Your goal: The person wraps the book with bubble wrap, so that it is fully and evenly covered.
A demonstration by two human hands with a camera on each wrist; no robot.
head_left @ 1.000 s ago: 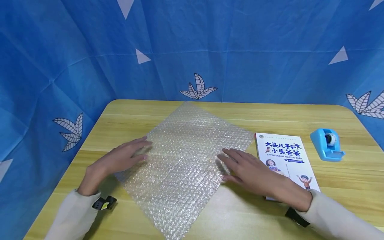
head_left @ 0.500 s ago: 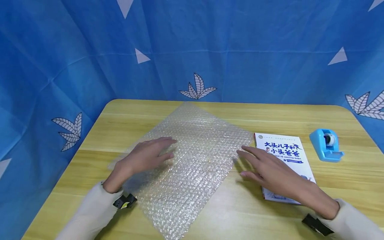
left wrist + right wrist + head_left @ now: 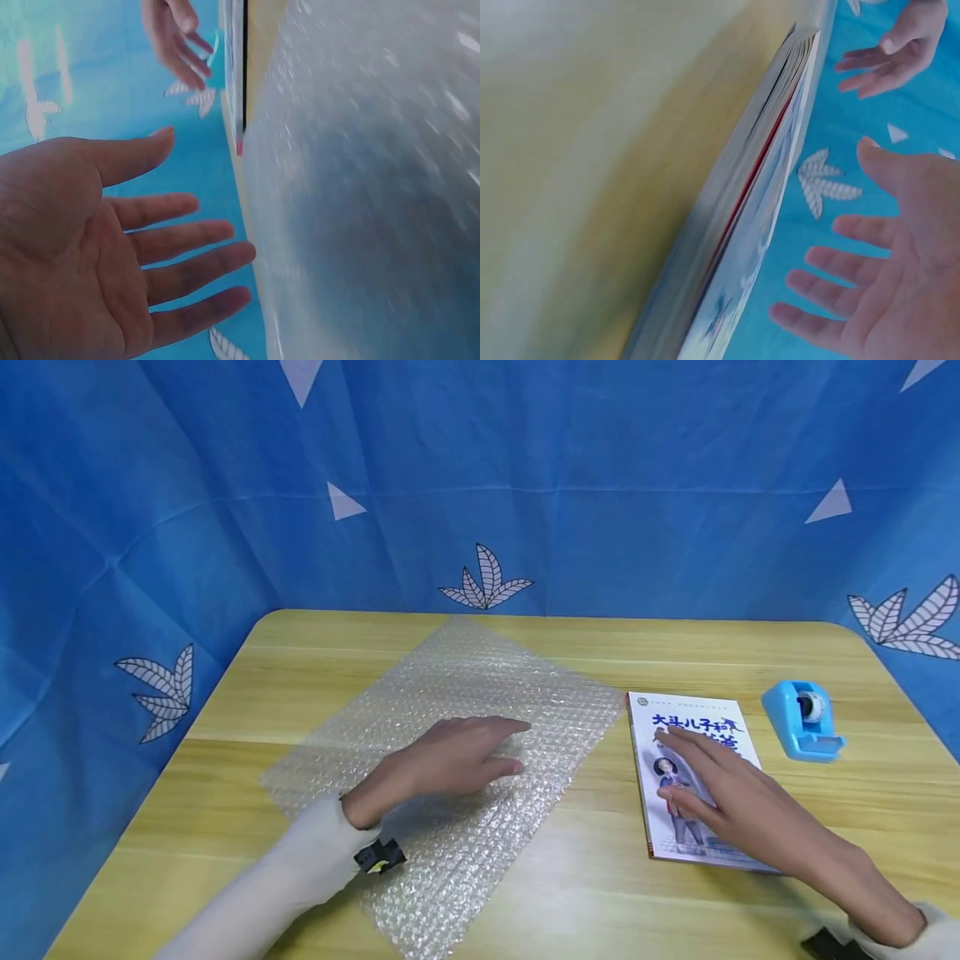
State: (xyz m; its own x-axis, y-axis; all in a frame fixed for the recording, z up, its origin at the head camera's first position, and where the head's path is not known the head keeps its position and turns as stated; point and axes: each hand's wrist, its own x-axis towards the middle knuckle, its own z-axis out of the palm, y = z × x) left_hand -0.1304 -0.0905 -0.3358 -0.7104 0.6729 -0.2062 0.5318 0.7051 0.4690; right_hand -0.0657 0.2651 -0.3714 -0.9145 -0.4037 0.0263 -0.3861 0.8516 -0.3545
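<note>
A clear sheet of bubble wrap lies flat, turned like a diamond, on the wooden table. Over its middle hovers my left hand, fingers extended and holding nothing; the left wrist view shows the bare palm with spread fingers. To the right lies a white paperback book with blue lettering and cartoon figures on its cover. My right hand is above the book's right part, hiding some of the cover. In the right wrist view its fingers are spread beside the book's page edges, with nothing in the palm.
A light blue tape dispenser with a roll stands right of the book on the table. Blue cloth printed with leaves and triangles hangs behind the table and down its left side.
Both hands have moved right: the left from the wrap's left edge to over its middle, the right from the wrap's right edge to over the book. Wrap, book and dispenser lie as before.
</note>
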